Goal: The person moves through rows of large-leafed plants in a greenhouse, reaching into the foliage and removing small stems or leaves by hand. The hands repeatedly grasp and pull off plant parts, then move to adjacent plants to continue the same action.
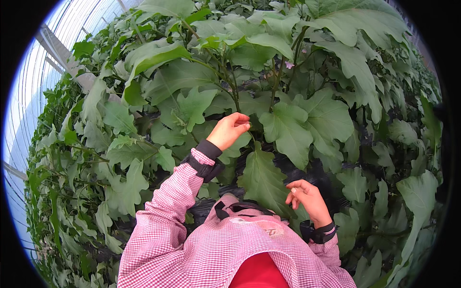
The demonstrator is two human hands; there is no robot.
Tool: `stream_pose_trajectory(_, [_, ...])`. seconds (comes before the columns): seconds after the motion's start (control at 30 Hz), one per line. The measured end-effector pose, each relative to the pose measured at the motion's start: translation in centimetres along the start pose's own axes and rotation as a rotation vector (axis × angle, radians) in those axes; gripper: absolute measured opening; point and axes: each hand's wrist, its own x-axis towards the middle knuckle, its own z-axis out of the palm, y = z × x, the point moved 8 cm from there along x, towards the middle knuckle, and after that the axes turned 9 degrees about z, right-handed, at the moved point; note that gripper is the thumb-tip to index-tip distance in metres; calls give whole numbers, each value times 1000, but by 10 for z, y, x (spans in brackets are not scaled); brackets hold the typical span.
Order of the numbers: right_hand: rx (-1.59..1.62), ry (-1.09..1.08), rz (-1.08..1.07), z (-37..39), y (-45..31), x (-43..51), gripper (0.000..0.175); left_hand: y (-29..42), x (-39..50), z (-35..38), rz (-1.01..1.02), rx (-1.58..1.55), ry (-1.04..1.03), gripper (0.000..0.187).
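Observation:
My left hand (230,130) reaches in among the leaves at the base of an eggplant stem (235,95). Its thumb and fingertips are brought together beside the stem, and whether a thin stalk is pinched between them cannot be made out. Just below those fingertips hangs a large lobed eggplant leaf (262,176), its tip pointing toward my body. My right hand (309,201) is lower and to the right, close to that leaf's right edge. Its fingers are loosely bent and apart, with nothing visible in them.
Dense eggplant foliage (126,154) surrounds me on both sides. A pale purple flower (289,65) hangs among the upper stems. Black plastic film (320,180) covers the ground beneath. Greenhouse framing (59,50) and translucent sheeting (28,93) stand at the left.

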Motion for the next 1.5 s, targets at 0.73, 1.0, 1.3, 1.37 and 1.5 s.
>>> stream_pose_trajectory(0.73, [-136, 184, -74, -168, -92, 28, 21, 3, 345, 1, 558, 314, 397, 38])
stream_pose_trajectory(1.0, [-295, 140, -83, -212, -150, 69, 25, 26, 338, 1, 608, 1044, 261, 25])
stream_pose_trajectory(1.3, [-419, 300, -594, -238, -281, 91, 22, -42, 360, -52, 345, -136, 688, 13])
stream_pose_trajectory(1.37, [-662, 450, -1001, -249, -328, 78, 25, -30, 336, -57, 382, -182, 900, 10])
stream_pose_trajectory(1.5, [-1131, 725, -1139, -289, -371, 109, 34, 22, 293, -15, 332, 0, 715, 10])
